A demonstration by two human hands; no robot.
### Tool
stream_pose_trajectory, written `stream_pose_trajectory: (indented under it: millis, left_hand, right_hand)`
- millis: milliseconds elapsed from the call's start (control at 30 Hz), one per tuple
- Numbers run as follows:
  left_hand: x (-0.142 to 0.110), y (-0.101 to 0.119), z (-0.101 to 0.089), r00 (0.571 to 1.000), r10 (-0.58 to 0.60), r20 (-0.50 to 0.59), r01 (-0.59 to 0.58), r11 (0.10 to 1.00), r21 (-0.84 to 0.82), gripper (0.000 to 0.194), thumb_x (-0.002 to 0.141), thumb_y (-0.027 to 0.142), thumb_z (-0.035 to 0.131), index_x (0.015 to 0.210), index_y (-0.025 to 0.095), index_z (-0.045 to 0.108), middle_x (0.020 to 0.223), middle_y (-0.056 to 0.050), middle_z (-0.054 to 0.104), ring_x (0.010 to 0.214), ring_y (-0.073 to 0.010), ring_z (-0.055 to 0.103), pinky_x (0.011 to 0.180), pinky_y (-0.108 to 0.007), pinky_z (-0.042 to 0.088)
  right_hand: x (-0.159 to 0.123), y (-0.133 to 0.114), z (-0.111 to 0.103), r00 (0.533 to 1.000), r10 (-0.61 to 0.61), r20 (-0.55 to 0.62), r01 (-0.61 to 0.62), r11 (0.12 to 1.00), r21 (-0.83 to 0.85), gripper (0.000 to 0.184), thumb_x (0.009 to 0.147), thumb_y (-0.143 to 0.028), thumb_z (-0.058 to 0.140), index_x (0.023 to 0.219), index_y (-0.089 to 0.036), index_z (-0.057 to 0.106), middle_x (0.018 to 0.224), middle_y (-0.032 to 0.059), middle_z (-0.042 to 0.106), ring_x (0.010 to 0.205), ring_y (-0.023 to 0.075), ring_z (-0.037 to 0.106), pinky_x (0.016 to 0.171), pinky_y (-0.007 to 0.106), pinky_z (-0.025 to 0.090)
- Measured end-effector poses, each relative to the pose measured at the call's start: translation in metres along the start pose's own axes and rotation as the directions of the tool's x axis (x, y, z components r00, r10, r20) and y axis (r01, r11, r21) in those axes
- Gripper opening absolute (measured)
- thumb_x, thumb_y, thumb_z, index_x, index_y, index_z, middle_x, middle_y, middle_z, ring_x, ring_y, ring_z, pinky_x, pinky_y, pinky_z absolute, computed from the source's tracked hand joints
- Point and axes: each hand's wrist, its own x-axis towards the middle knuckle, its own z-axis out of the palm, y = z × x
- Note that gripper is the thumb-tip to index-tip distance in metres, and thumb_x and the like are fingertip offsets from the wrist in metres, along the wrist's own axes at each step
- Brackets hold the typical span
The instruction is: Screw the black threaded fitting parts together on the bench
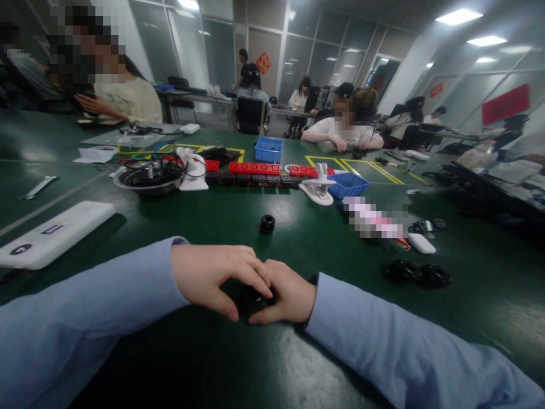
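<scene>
Low over the front of the green table, my left hand (pixel 217 277) and my right hand (pixel 287 292) meet around a black round part (pixel 252 300). The fingers of both are curled against it and hide most of its shape. Thumbs rest along its near side, and the left fingertips lie over its top, touching the right hand. Just beyond stands a small black ring-shaped part (pixel 267 224). Farther right, two larger black round parts with open centres (pixel 404 271) lie side by side.
A white power bank-like box (pixel 55 234) and a wrench (pixel 39 187) lie left. Behind are a metal bowl (pixel 149 184) with cables, red sockets (pixel 254 168), a white clamp base (pixel 318 190) and blue baskets (pixel 268 149). People (pixel 344 125) sit across the table.
</scene>
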Motion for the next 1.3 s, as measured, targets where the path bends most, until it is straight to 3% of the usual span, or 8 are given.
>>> stream_pose_trajectory:
  millis: [133, 333, 633, 1033, 1300]
  left_hand:
    - [0.003, -0.007, 0.007, 1.000, -0.019, -0.006, 0.019, 1.000, 0.025, 0.048, 0.070, 0.010, 0.074, 0.115, 0.019, 0.063, 0.120, -0.005, 0.062, 0.106, -0.0214, 0.054, 0.091, -0.029, 0.040]
    - [0.007, -0.009, 0.010, 0.998, -0.027, -0.053, 0.030, 0.998, 0.053, 0.043, 0.067, 0.017, 0.079, 0.108, 0.020, 0.065, 0.114, -0.004, 0.065, 0.101, -0.0211, 0.056, 0.087, -0.028, 0.043]
    - [0.008, 0.002, 0.013, 0.981, -0.178, -0.081, 0.188, 0.973, 0.131, 0.042, 0.065, 0.024, 0.081, 0.104, 0.020, 0.066, 0.113, -0.004, 0.065, 0.102, -0.0225, 0.059, 0.086, -0.031, 0.047]
    - [0.010, 0.019, 0.014, 0.932, -0.339, -0.129, 0.361, 0.906, 0.223, 0.041, 0.065, 0.035, 0.081, 0.100, 0.019, 0.066, 0.105, -0.004, 0.066, 0.097, -0.0240, 0.060, 0.079, -0.032, 0.046]
    - [0.013, 0.032, 0.015, 0.872, -0.474, -0.120, 0.488, 0.829, 0.274, 0.040, 0.067, 0.039, 0.079, 0.100, 0.019, 0.066, 0.100, -0.006, 0.064, 0.097, -0.0254, 0.060, 0.078, -0.033, 0.046]
  right_hand:
    - [0.000, -0.001, 0.000, 1.000, -0.006, -0.010, 0.006, 1.000, -0.005, 0.059, 0.058, -0.044, 0.080, 0.108, -0.019, 0.060, 0.097, 0.0048, 0.066, 0.084, 0.0217, 0.059, 0.076, 0.034, 0.045]
    - [0.002, -0.002, -0.002, 1.000, -0.008, -0.026, 0.009, 0.999, 0.036, 0.061, 0.057, -0.043, 0.081, 0.109, -0.021, 0.060, 0.104, 0.0047, 0.065, 0.094, 0.0240, 0.061, 0.083, 0.036, 0.047]
    - [0.002, -0.002, -0.001, 0.999, 0.013, -0.041, -0.009, 0.997, 0.081, 0.060, 0.055, -0.042, 0.082, 0.107, -0.020, 0.061, 0.108, 0.0053, 0.065, 0.100, 0.0248, 0.061, 0.087, 0.037, 0.046]
    - [0.001, -0.004, 0.000, 0.999, 0.023, -0.045, -0.019, 0.997, 0.072, 0.059, 0.053, -0.040, 0.083, 0.105, -0.019, 0.062, 0.102, 0.0054, 0.067, 0.092, 0.0236, 0.061, 0.082, 0.037, 0.045]
    - [0.000, -0.003, 0.003, 0.995, -0.015, -0.096, 0.022, 0.997, 0.069, 0.053, 0.055, -0.039, 0.082, 0.100, -0.019, 0.063, 0.094, 0.0042, 0.068, 0.082, 0.0211, 0.061, 0.074, 0.033, 0.044]
